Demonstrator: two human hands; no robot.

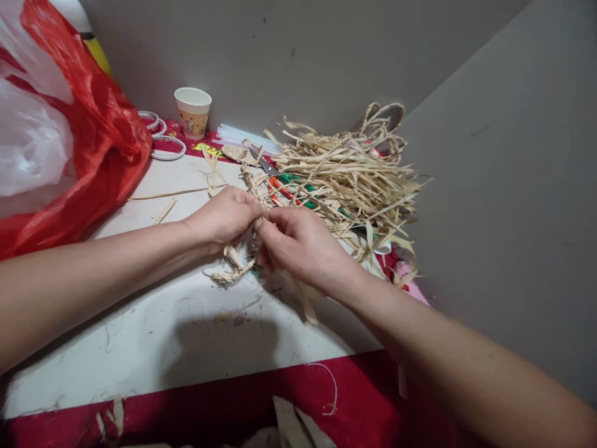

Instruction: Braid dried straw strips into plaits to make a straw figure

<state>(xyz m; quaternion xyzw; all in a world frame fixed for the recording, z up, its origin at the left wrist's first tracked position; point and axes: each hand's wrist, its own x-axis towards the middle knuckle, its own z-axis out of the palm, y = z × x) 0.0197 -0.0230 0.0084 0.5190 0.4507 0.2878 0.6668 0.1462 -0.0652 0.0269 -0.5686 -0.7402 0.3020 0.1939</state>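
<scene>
My left hand [236, 216] and my right hand [303, 242] meet over the white board, fingertips pinched together on a braided straw cord [231, 272]. Its twisted end hangs below my left hand, and more plaited straw shows above the fingers. The exact spot being pinched is hidden by my fingers. Just beyond my right hand lie scissors [280, 183] with red and green handles, partly covered by straw. A big heap of dry straw strips [354, 171] spreads to the right of them.
A paper cup [193, 112] stands at the back by the wall, with white rings [168, 148] beside it. Pale sticks [242, 137] lie behind the scissors. A red plastic bag [100, 124] fills the left. Red cloth [209, 404] edges the white board [130, 348].
</scene>
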